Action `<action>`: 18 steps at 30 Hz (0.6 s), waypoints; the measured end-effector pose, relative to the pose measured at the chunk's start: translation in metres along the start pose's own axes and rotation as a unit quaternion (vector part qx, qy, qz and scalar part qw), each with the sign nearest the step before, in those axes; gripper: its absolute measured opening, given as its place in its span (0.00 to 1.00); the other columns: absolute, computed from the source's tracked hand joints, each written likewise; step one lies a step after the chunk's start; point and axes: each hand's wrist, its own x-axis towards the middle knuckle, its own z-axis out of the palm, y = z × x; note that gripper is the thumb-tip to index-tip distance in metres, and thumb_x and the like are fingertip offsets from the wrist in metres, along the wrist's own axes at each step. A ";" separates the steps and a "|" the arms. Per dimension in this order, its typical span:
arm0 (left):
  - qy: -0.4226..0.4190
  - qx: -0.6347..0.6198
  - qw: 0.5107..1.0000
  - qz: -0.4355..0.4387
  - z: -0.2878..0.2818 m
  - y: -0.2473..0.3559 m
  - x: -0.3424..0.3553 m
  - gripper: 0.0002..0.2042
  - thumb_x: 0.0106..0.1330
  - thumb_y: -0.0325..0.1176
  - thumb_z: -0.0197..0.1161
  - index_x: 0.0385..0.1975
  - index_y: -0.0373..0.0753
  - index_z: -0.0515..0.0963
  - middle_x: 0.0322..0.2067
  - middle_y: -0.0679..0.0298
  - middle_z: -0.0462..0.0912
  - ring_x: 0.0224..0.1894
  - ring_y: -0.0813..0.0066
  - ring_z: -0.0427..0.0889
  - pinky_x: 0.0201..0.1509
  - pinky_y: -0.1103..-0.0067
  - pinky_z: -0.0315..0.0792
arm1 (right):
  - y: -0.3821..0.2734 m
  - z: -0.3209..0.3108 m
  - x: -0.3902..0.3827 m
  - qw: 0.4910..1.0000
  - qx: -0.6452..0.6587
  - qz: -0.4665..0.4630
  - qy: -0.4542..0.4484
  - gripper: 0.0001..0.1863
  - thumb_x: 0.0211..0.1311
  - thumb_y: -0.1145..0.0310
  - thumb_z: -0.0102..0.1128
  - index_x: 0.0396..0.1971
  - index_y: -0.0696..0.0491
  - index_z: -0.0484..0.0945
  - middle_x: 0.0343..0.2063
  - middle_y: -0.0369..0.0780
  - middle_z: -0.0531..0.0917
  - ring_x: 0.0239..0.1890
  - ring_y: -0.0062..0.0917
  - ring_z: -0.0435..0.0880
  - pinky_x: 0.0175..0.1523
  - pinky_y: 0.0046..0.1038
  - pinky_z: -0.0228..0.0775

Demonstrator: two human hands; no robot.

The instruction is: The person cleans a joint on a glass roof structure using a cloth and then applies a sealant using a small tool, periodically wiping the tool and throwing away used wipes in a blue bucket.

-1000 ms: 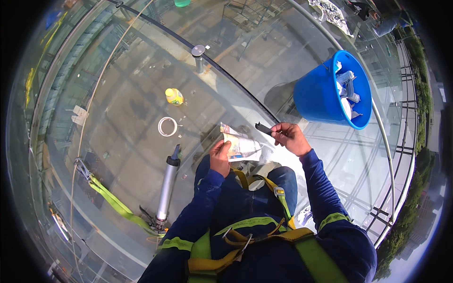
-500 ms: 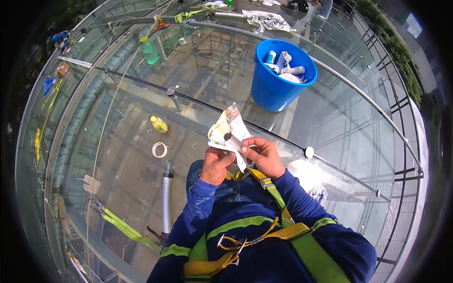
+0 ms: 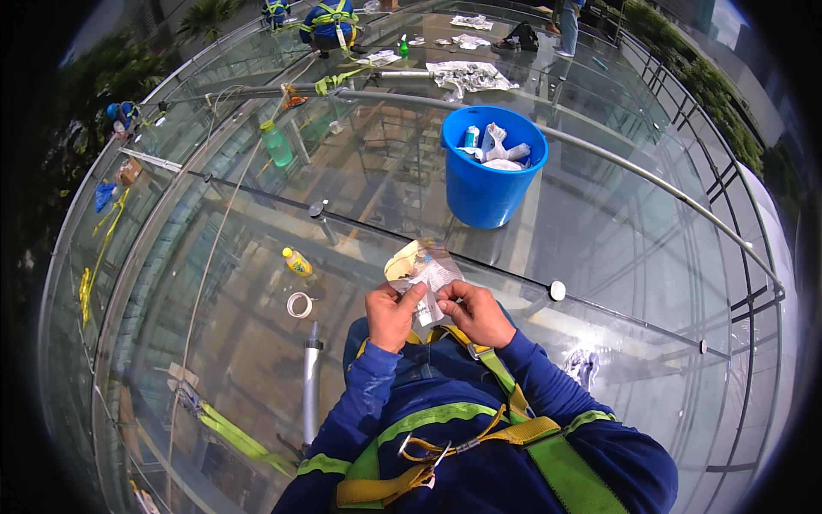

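A piece of printed newspaper (image 3: 425,264) is pinched between my two hands in front of my lap. My left hand (image 3: 391,317) grips its left edge with the thumb on top. At the right lower edge, my right hand (image 3: 477,314) closes on the paper with thumb and fingers. Whether something is inside the paper is hidden. Left of my legs lies a silver caulking gun (image 3: 311,385) with its nozzle pointing away from me. Beyond it are a white tape roll (image 3: 292,310) and a small yellow bottle (image 3: 297,262).
Ahead stands a blue bucket (image 3: 486,193) holding crumpled paper and tubes. A metal rail (image 3: 629,158) curves across the glass roof. A green bottle (image 3: 276,144) stands far left; a lime strap (image 3: 244,439) lies near left. Co-workers (image 3: 332,24) are at the back.
My view has tilted up, showing more of the background. The grey piece with a dark, smeared end that showed on the paper is out of sight. My hands have shifted along the paper's edges.
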 end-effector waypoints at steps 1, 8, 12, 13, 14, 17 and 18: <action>-0.005 0.001 1.000 -0.002 -0.002 0.000 0.000 0.09 0.63 0.26 0.70 0.40 0.29 0.83 0.34 0.64 0.87 0.34 0.83 0.81 0.38 0.80 0.75 | 0.000 -0.002 -0.001 1.000 0.001 0.002 0.005 0.07 0.68 0.71 0.62 0.38 0.59 0.77 0.24 0.36 0.80 0.25 0.15 0.74 0.32 0.22 0.70; 0.002 0.096 0.995 0.024 -0.003 -0.017 0.007 0.07 0.62 0.24 0.69 0.37 0.27 0.82 0.30 0.63 0.86 0.31 0.84 0.80 0.35 0.81 0.74 | 0.002 -0.016 -0.001 0.998 -0.063 -0.024 -0.004 0.10 0.64 0.68 0.64 0.36 0.59 0.78 0.27 0.50 0.82 0.29 0.42 0.82 0.38 0.34 0.72; 0.030 -0.044 0.999 0.007 0.004 -0.024 0.022 0.10 0.65 0.28 0.69 0.38 0.27 0.81 0.34 0.63 0.85 0.32 0.83 0.79 0.35 0.82 0.73 | 0.003 -0.008 0.001 0.997 -0.060 0.004 0.055 0.08 0.63 0.70 0.64 0.33 0.61 0.79 0.20 0.45 0.80 0.20 0.27 0.75 0.31 0.30 0.68; 0.060 -0.045 0.997 0.027 -0.007 -0.038 0.030 0.11 0.66 0.29 0.69 0.40 0.26 0.81 0.35 0.63 0.85 0.31 0.82 0.79 0.35 0.82 0.73 | 0.008 -0.005 0.001 0.998 -0.023 0.027 0.050 0.09 0.64 0.70 0.64 0.33 0.61 0.79 0.20 0.43 0.80 0.21 0.24 0.74 0.30 0.29 0.68; 0.092 -0.126 0.988 0.007 -0.017 -0.037 0.043 0.12 0.67 0.30 0.68 0.42 0.27 0.80 0.35 0.62 0.86 0.32 0.80 0.81 0.38 0.80 0.75 | 0.015 -0.006 0.001 0.997 0.015 0.050 0.053 0.09 0.65 0.69 0.63 0.33 0.61 0.79 0.19 0.40 0.79 0.21 0.21 0.74 0.30 0.28 0.67; 0.051 -0.101 0.991 -0.076 -0.070 -0.026 0.058 0.13 0.69 0.33 0.66 0.45 0.28 0.80 0.38 0.59 0.86 0.40 0.74 0.86 0.45 0.75 0.80 | 0.027 -0.015 -0.006 0.990 0.083 0.088 0.072 0.10 0.67 0.67 0.62 0.35 0.60 0.78 0.22 0.35 0.80 0.23 0.16 0.73 0.31 0.25 0.67; 0.051 -0.099 0.991 -0.075 -0.066 -0.019 0.052 0.13 0.69 0.33 0.66 0.45 0.28 0.80 0.38 0.59 0.86 0.40 0.74 0.86 0.45 0.75 0.80 | 0.028 -0.014 -0.004 0.990 0.085 0.088 0.071 0.10 0.67 0.67 0.62 0.35 0.60 0.78 0.22 0.35 0.80 0.23 0.16 0.73 0.31 0.25 0.67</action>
